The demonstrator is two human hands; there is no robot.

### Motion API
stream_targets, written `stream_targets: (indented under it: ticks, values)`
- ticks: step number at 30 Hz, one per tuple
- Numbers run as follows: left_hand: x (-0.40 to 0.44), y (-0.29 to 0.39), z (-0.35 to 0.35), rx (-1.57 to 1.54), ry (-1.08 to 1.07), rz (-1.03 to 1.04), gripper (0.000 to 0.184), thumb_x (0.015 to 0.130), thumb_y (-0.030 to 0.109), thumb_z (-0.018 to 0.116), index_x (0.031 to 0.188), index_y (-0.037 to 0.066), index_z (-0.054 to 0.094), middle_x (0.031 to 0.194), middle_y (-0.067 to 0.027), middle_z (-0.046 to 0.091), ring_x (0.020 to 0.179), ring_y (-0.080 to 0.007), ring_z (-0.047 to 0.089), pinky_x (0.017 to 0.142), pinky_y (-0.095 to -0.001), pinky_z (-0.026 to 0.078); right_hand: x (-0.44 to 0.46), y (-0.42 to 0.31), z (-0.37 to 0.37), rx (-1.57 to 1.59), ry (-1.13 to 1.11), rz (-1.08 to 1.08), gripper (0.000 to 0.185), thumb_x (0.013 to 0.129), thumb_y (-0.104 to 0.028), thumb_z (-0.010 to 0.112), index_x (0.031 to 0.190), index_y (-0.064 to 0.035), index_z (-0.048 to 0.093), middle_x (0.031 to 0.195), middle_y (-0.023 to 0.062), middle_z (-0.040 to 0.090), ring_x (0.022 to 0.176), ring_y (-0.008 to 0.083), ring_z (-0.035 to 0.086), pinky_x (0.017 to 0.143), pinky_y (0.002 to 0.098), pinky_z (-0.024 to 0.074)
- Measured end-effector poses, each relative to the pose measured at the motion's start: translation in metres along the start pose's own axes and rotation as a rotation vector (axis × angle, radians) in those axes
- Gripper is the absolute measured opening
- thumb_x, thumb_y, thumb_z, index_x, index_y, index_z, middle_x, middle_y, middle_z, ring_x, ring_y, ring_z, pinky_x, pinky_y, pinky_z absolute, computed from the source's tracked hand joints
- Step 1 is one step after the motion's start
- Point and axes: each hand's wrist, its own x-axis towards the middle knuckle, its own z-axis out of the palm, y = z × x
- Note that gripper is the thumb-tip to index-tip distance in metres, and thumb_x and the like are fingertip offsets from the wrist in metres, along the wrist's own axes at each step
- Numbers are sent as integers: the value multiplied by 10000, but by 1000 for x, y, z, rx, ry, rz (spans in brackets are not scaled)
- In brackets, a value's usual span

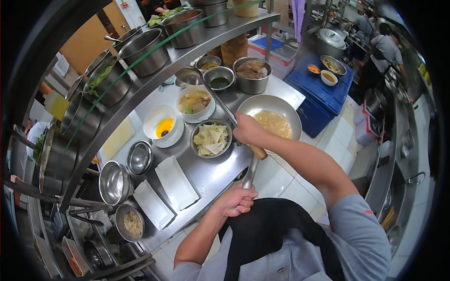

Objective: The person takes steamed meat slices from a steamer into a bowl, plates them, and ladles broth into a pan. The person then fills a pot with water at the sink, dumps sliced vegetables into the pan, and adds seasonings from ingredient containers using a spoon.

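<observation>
My left hand (239,200) is closed around the metal handle of a wok (295,122), which holds pale broth with light pieces in it. My right hand (248,129) grips a ladle (219,100) by its long shaft, the wooden end sticking out below the fist. The ladle's bowl reaches over the far side of the counter, beyond a white bowl of soup (193,101) with pale chunks and something green. Close to that soup is a white bowl (151,122) with orange-yellow liquid and a dark piece. A metal bowl of cut cabbage (211,138) stands left of my right hand.
Two white rectangular plates (176,182) and several metal bowls (115,182) sit on the steel counter (213,175). A metal pot (253,84) with brownish food stands behind the wok. Overhead runs a shelf (187,54) of containers. Right is a blue cooler (311,98); people work farther back.
</observation>
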Motion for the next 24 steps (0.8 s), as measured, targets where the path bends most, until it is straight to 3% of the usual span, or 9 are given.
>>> stream_targets:
  ticks: [3, 7, 9, 13, 15, 22, 24]
  values:
    - [1, -1, -3, 18, 18, -18, 173, 870, 19, 602, 871, 128, 468, 579, 64, 337, 432, -24, 295, 350, -190, 216, -41, 16, -27, 29, 53, -76, 249, 748, -99, 550, 944, 52, 521, 849, 275, 611, 830, 435, 608, 760, 445, 481]
    - [5, -3, -8, 45, 71, -21, 232, 895, 45, 596, 797, 147, 412, 572, 72, 326, 422, -21, 312, 350, -190, 217, -128, 44, -83, 142, 99, -171, 303, 720, -54, 560, 1008, 39, 545, 830, 190, 598, 779, 311, 599, 724, 395, 477]
    - [6, -1, -9, 62, 66, -30, 234, 899, 53, 594, 792, 148, 409, 578, 68, 329, 424, -22, 308, 350, -191, 216, -167, 65, -107, 122, 111, -100, 322, 722, -62, 564, 1027, 39, 548, 816, 151, 568, 767, 244, 564, 705, 359, 469]
    - [9, 1, -8, 109, 52, 9, 176, 897, 45, 586, 870, 149, 446, 613, 57, 361, 430, -31, 294, 355, -199, 228, -215, 91, -140, 68, 111, 153, 294, 719, -55, 562, 998, 33, 540, 797, 148, 548, 746, 240, 551, 692, 353, 466]
    - [11, 2, -5, 124, 70, 29, 188, 892, 38, 586, 866, 143, 431, 622, 45, 361, 433, -33, 280, 353, -205, 220, -226, 89, -154, -55, 74, 333, 254, 724, -63, 567, 959, 29, 532, 786, 148, 545, 719, 242, 542, 674, 360, 462]
    - [22, 5, 11, 177, 123, 43, 200, 884, 37, 593, 863, 130, 418, 628, 38, 360, 436, -34, 280, 352, -206, 217, -261, 112, -152, -183, 42, 543, 227, 742, -105, 588, 916, 25, 523, 797, 199, 572, 729, 309, 582, 693, 398, 475]
    - [29, 6, 17, 193, 134, 42, 204, 883, 32, 592, 857, 128, 414, 628, 43, 354, 438, -32, 280, 353, -204, 215, -276, 122, -141, -207, -49, 567, 247, 749, -103, 536, 947, 44, 516, 870, 259, 583, 859, 407, 587, 759, 449, 463]
